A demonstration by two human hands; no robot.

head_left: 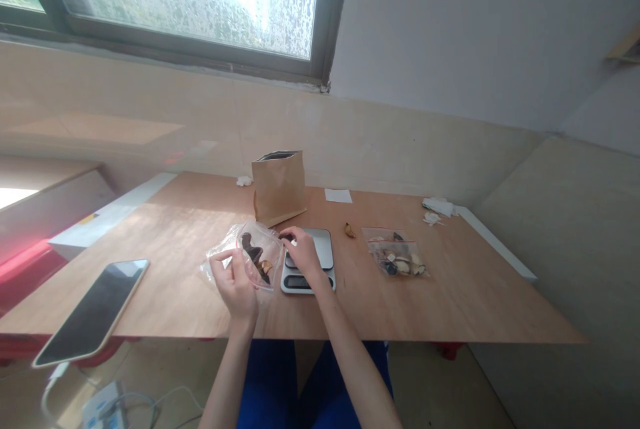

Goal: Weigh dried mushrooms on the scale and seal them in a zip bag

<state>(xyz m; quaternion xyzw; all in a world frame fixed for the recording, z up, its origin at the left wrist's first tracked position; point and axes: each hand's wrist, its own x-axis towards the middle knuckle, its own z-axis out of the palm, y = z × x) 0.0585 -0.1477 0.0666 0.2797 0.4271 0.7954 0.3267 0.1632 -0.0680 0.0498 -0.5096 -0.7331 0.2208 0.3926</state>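
My left hand point(236, 284) grips the edge of a clear zip bag point(273, 249), its fingers closed on the plastic. Inside the bag lie several dark, dried-looking pieces point(253, 250) and a brownish one. Between the fingertips of my right hand point(304, 254) is a small dark piece point(287, 237), too small to name. That hand is just right of the bag, over the left part of a white kitchen scale point(324, 249). The scale's dark display point(299, 281) faces me, with no readable number.
Behind the bag stands an open brown paper pouch point(280, 186). Right of the scale lie a curled brown piece point(349, 230) and a filled zip bag point(397, 257). White paper point(339, 196) and crumpled tissues point(439, 207) lie farther back. A phone point(95, 309) overhangs the front left edge.
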